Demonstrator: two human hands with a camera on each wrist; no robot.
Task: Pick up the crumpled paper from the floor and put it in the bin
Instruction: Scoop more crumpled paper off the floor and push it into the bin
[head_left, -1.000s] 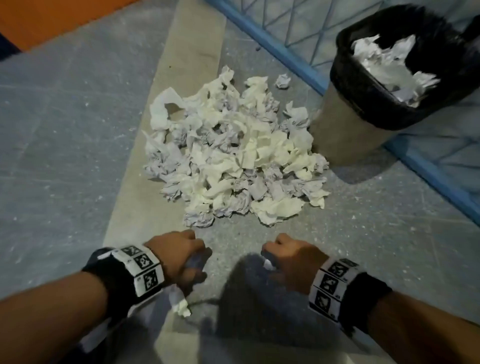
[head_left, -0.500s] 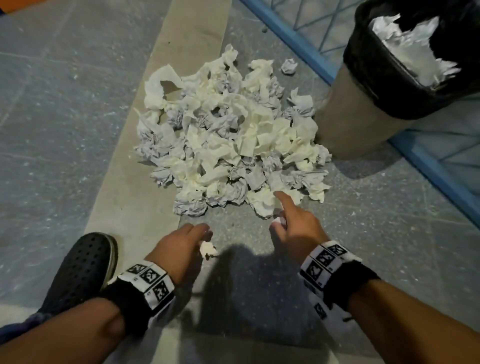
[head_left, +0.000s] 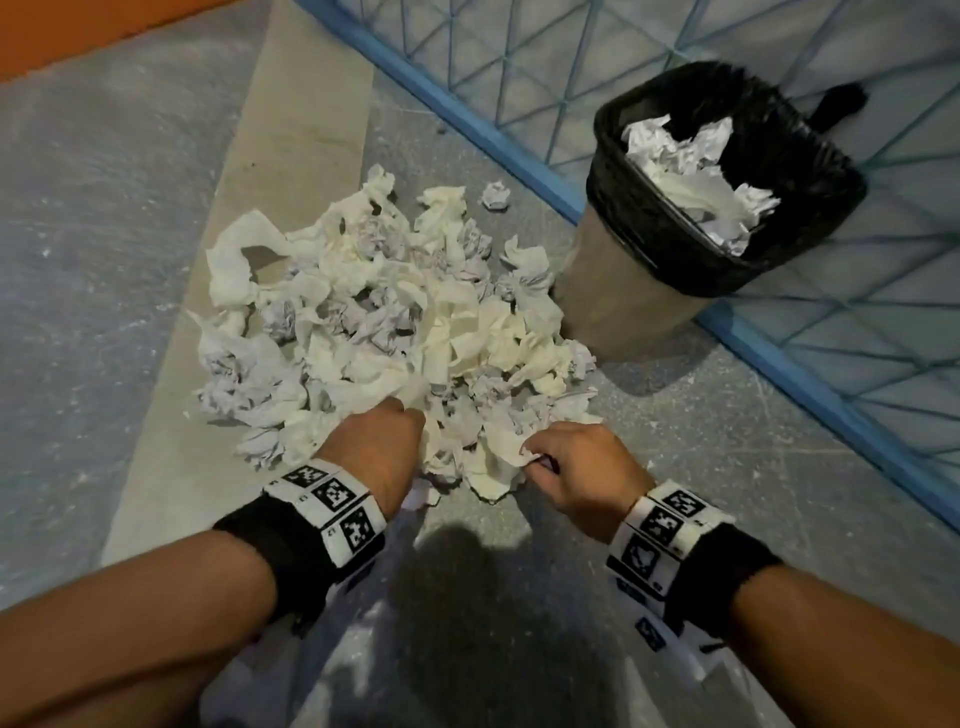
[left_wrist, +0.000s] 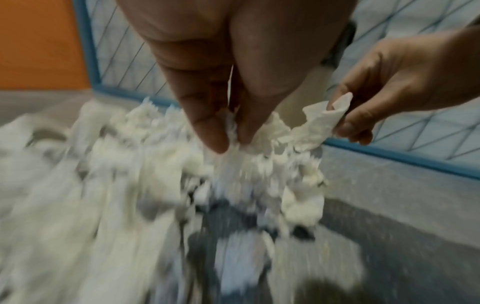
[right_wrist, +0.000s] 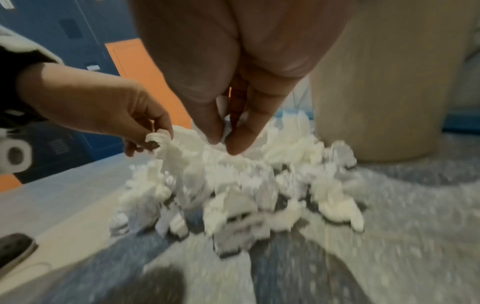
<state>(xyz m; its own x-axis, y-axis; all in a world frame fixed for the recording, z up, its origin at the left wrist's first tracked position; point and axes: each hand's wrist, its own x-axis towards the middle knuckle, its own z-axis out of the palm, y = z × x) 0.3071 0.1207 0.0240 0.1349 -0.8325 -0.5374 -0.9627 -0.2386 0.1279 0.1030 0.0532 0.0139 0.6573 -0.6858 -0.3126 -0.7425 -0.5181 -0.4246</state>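
Note:
A heap of crumpled paper (head_left: 395, 332), white and cream, lies on the grey floor. At its right stands the bin (head_left: 587, 291), beige with a black liner (head_left: 810, 208) and paper inside. My left hand (head_left: 410, 413) digs into the heap's near edge; the left wrist view shows its fingertips (left_wrist: 218, 142) pinching paper. My right hand (head_left: 535, 457) pinches a cream piece (head_left: 506, 447) at the near right edge, also seen as a paper piece (left_wrist: 324, 121) from the left wrist. In the right wrist view both the right hand (right_wrist: 223, 142) and the left hand (right_wrist: 155, 139) hold paper.
A blue-framed mesh panel (head_left: 457, 111) runs diagonally behind the heap and bin. One stray paper ball (head_left: 496, 195) sits by that frame. An orange wall (head_left: 78, 31) is at far left. A black shoe (right_wrist: 13, 251) and a paper roll (right_wrist: 14, 156) show at left.
Both hands have moved forward from the bare floor to the heap's near edge and now pinch paper there. The shoe has left the head view.

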